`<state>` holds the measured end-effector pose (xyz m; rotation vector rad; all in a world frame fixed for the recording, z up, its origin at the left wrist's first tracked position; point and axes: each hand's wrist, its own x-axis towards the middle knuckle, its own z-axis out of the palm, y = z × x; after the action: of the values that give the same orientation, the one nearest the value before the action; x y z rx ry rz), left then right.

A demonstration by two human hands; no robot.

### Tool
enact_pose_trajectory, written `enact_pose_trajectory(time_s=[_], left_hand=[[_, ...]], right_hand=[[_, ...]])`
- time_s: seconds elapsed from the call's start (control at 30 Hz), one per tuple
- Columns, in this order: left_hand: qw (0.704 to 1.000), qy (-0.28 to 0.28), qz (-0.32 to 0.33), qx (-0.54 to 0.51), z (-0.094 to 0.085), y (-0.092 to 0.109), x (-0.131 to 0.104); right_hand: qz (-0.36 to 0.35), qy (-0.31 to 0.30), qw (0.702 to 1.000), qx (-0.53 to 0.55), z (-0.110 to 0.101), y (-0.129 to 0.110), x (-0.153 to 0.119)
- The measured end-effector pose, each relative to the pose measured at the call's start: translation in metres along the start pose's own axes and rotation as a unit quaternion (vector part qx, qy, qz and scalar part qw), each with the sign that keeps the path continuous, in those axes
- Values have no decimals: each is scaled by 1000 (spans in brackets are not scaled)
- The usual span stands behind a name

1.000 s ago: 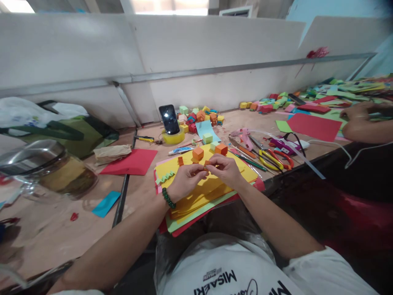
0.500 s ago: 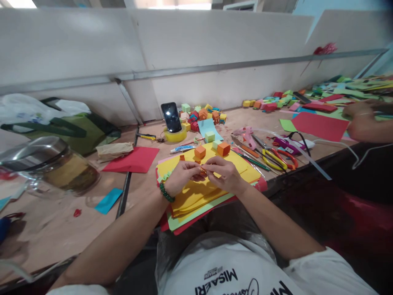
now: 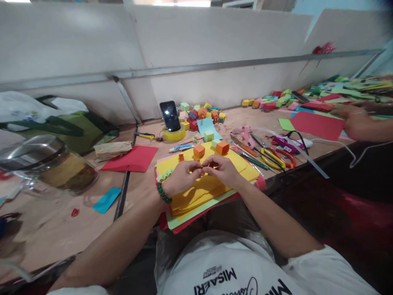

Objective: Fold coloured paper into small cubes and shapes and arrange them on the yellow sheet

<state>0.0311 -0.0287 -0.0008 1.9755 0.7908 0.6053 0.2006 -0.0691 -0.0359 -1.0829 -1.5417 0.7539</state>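
Observation:
My left hand (image 3: 183, 176) and my right hand (image 3: 223, 171) meet over a stack of yellow sheets (image 3: 196, 196). Their fingertips pinch a small orange paper piece (image 3: 203, 169), mostly hidden between the fingers. Just behind the hands sit an orange paper cube (image 3: 199, 151) and an open orange paper box (image 3: 222, 148), with a pale green cube (image 3: 209, 136) farther back. A folded light green strip (image 3: 165, 175) lies left of my left hand.
A phone (image 3: 170, 116) leans on a yellow tape roll (image 3: 174, 133). Pliers (image 3: 273, 157), a pink glue gun (image 3: 246, 136) and a red sheet (image 3: 317, 125) lie right. A glass jar (image 3: 67, 170) stands left. Another person's hand (image 3: 357, 123) is at far right.
My fingers have shifted slightly around the orange piece, which now shows less. The other person's hand at the far right has moved a little to the left.

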Motion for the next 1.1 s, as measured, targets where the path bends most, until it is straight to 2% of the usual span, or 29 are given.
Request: enact_pose_trajectory(time_s=[0.17,0.27,0.37,0.47,0.53,0.6,0.8,0.87,1.0,1.1], left_hand=[[996,-40,-15,-79,-2,2,0],[992,-34,-27,-118,1,-4,2],[993,-1,-24,-119,4,-7,2],[999,38,20,-22,6,-4,-1],[996,47,55,53,7,-2,-4],[993,44,75,84,8,-2,-5],[999,-8,30,-28,9,-9,1],[999,-18,24,-20,8,-7,2],[998,-19,54,21,5,1,-1],[987,-20,88,132,2,5,-4]], right_hand=[[-32,32,998,-31,0,2,-1],[-80,58,991,-91,0,0,-2],[-108,65,985,-117,-1,-1,-2],[-96,46,989,-105,-1,0,-2],[-83,15,991,-101,-1,2,-2],[-77,-4,991,-108,-2,3,-3],[-63,72,994,-56,-3,-5,-3],[-53,61,997,-15,-3,-7,-2],[-9,0,998,61,-6,-10,-1],[15,-50,995,79,-9,-12,-1]])
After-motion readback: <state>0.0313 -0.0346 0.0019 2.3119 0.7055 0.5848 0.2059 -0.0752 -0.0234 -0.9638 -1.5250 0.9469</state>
